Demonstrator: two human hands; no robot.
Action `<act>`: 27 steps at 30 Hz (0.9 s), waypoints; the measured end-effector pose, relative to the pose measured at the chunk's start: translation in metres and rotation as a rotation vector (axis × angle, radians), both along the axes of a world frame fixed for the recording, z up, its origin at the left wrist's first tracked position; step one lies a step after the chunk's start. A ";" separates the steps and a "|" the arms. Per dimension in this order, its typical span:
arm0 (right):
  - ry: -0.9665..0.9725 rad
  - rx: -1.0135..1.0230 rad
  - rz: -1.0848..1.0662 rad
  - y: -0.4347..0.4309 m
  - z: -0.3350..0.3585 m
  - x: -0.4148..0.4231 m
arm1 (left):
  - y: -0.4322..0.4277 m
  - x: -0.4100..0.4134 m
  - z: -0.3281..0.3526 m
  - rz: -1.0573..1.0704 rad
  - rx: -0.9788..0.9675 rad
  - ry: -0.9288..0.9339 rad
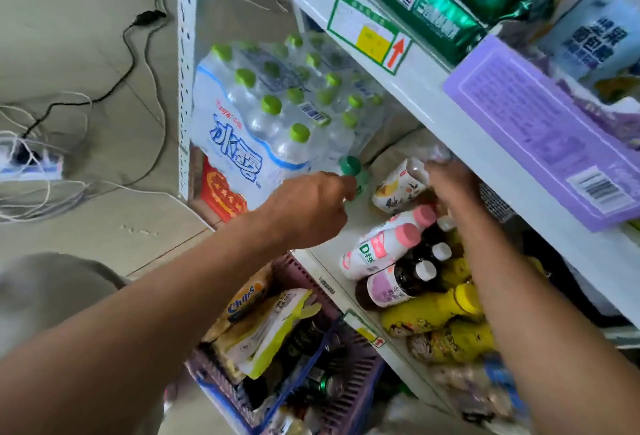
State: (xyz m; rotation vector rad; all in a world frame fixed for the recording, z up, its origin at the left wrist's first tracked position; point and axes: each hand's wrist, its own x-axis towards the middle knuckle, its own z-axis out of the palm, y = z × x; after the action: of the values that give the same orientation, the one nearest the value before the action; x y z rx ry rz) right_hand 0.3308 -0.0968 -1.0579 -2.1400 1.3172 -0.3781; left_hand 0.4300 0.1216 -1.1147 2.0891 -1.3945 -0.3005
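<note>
Currently the green-capped bottle [349, 166] stands on the middle shelf [325, 278], touching the front corner of the shrink-wrapped water pack [263, 112]. The left hand [308, 209] has its fingers curled round the bottle just below the cap. The right hand [450, 185] reaches to the cream-labelled bottle [398, 188] lying further back. Its fingers are blurred and lie under the upper shelf, so its grip cannot be told.

Assessment: shelving appears partly complete. Drinks already lie in a row on the shelf, the green-capped bottle is being set into place, and the purple basket [356, 396] below holds goods not yet shelved.

Count:
- green-capped bottle: one certain, with a second green shape beside it unclear
- cream-labelled bottle: one
- pink-capped bottles [410, 235]: two
- white-capped dark bottles [426, 270]: three
- yellow bottles [433, 317]: at least three
- water pack: one
- basket: one
</note>
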 end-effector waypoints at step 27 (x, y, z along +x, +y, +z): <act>-0.077 -0.550 0.102 0.043 -0.028 -0.025 | 0.015 -0.003 -0.003 -0.131 0.143 -0.108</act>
State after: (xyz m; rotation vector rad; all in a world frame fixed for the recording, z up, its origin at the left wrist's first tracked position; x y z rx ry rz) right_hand 0.3062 -0.0541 -1.0855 -2.5910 1.1446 -0.8512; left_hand 0.4274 0.1361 -1.1176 2.1607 -1.6201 -0.3544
